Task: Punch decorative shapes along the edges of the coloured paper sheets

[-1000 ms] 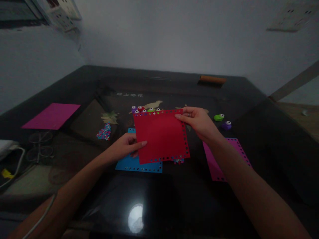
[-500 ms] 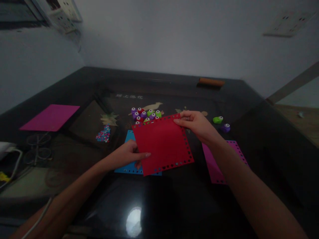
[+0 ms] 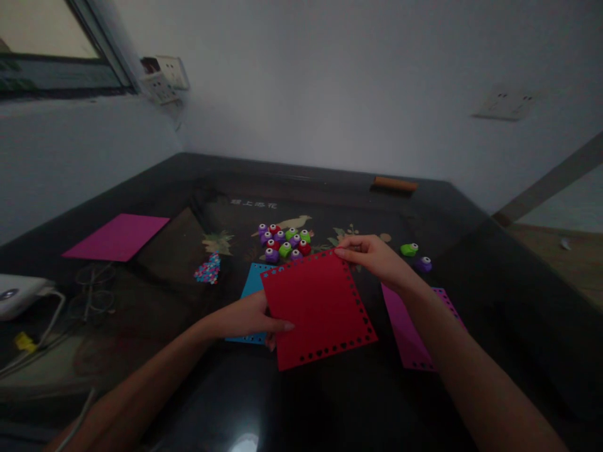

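A red sheet of paper (image 3: 320,307) with small shapes punched along three edges is held tilted above the dark table. My left hand (image 3: 259,317) grips its left edge, thumb on top and fingers underneath. At the top right corner, my right hand (image 3: 365,251) pinches the sheet between thumb and fingers. Partly hidden beneath my left hand and the red sheet lies a blue punched sheet (image 3: 254,276). Just beyond the red sheet stand several small purple, red and green craft punches (image 3: 285,249). A magenta punched sheet (image 3: 405,326) lies partly under my right forearm.
A green punch (image 3: 409,250) and a purple punch (image 3: 424,264) sit at the right. Paper confetti (image 3: 208,270) is heaped at the left, with a plain magenta sheet (image 3: 117,237) farther out. A white device (image 3: 23,295) with a cable stands at the left edge; an orange-brown roll (image 3: 394,184) lies at the back.
The view has tilted up, so everything appears lower. The red sheet has shifted slightly toward me, uncovering more of the punches. Both hands keep their hold on it.
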`<state>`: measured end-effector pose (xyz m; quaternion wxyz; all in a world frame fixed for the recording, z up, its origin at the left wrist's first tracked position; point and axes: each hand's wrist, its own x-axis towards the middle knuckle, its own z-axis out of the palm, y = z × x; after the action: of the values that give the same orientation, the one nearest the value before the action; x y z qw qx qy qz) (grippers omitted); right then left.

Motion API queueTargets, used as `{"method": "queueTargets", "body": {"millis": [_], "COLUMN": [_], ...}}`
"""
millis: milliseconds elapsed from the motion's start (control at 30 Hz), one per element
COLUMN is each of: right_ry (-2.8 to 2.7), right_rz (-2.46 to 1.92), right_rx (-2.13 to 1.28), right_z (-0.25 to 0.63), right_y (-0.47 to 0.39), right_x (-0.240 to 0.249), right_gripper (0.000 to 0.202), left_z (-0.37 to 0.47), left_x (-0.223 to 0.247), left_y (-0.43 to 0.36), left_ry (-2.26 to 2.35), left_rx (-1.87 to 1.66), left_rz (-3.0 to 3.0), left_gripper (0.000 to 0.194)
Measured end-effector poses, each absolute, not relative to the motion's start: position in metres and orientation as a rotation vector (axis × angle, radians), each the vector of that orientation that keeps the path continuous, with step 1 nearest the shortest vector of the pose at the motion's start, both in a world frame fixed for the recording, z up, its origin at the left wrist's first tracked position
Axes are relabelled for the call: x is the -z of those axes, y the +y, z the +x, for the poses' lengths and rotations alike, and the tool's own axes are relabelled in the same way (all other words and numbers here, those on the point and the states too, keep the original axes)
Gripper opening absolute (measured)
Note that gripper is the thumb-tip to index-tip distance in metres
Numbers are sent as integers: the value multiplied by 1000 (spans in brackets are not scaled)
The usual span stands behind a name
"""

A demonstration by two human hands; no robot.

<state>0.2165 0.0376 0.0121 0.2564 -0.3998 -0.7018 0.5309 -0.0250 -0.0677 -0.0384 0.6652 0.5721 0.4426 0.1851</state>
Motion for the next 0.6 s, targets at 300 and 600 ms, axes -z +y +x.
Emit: {"method": "queueTargets", "body": {"millis": [300,600], "right_ry": [-1752,-2192], "right_rz": [-1099,-1272], "right_rx": [-1394,-885], "right_z": [223,175], "right_y": [46,56], "right_x": [-3,32], "right_gripper": [22,22], "left_z": [-23,-22], "left_x": [34,41], "left_y": [-72,-71], "left_ry": [929,863], "left_rx": [-367,-349], "left_rz": [1318,1342], "left_gripper": [32,53]}}
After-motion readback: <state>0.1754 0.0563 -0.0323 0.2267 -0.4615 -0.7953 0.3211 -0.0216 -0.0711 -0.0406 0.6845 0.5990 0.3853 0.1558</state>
